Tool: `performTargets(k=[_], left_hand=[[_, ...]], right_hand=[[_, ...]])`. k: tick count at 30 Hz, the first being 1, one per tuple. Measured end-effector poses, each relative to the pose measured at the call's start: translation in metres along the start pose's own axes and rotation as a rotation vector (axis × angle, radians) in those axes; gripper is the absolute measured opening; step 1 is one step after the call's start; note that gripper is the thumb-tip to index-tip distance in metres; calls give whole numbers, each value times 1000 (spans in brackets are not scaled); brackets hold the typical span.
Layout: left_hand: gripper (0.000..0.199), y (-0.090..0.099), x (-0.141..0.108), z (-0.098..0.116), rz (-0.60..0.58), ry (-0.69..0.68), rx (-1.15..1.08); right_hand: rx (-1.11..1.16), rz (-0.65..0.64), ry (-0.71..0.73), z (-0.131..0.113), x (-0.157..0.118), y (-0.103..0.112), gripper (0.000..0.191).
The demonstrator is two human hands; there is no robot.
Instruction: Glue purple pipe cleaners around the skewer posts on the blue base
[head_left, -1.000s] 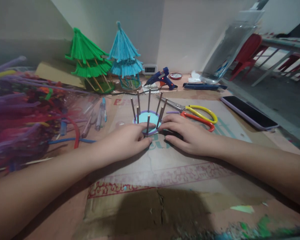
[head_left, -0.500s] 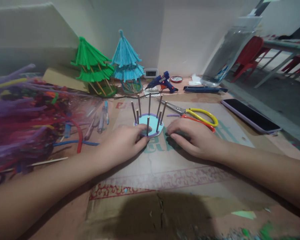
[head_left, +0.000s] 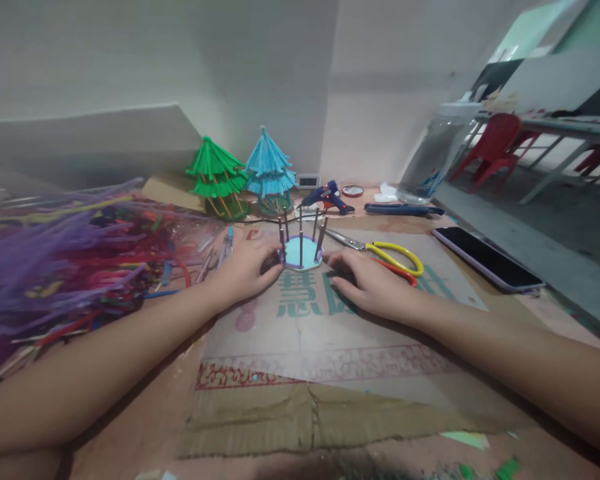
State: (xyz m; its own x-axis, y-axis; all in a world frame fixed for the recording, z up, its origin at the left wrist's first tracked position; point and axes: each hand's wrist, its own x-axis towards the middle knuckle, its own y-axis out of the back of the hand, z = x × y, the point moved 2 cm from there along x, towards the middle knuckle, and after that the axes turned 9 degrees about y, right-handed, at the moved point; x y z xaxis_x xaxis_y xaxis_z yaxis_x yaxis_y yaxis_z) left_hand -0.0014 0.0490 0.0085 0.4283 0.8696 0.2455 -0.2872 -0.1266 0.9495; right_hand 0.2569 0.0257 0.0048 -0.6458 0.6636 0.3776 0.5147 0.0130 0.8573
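Note:
A light blue disc base (head_left: 301, 253) edged in purple stands on the cardboard sheet, with several dark thin sticks upright around its rim. My left hand (head_left: 250, 268) is at the disc's left edge, thumb and fingers closed against the rim. At the right edge, my right hand (head_left: 367, 277) has bent fingers, its fingertips close to the rim and its thumb apart from them. Whether those fingertips touch the disc I cannot tell. Scissors (head_left: 393, 257) with yellow and red handles lie just beyond my right hand.
Tangled pipe cleaners (head_left: 80, 267) heap up at left. Behind stand a green tiered-roof model (head_left: 219, 177) and a blue one (head_left: 270, 167), beside a glue gun (head_left: 329, 198). A cutter knife (head_left: 404, 210), clear bottle (head_left: 430, 160) and phone (head_left: 487, 258) are at right.
My view has tilted up. My left hand has shifted from the disc's front-left to its left side, and my right hand is nearer its right edge. The sticks appear rearranged, as if the disc turned.

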Motion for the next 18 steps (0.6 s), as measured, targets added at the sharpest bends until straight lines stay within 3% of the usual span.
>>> performTargets(k=[9, 13, 18], left_hand=[[37, -7, 3, -5, 53, 41, -106], [26, -1, 1, -3, 122, 108, -102], [28, 1, -7, 10, 92, -90, 9]], right_hand=[[51, -10, -8, -2, 0, 0, 18], [40, 21, -34, -1, 0, 3, 12], [-30, 3, -4, 2, -1, 5, 6]])
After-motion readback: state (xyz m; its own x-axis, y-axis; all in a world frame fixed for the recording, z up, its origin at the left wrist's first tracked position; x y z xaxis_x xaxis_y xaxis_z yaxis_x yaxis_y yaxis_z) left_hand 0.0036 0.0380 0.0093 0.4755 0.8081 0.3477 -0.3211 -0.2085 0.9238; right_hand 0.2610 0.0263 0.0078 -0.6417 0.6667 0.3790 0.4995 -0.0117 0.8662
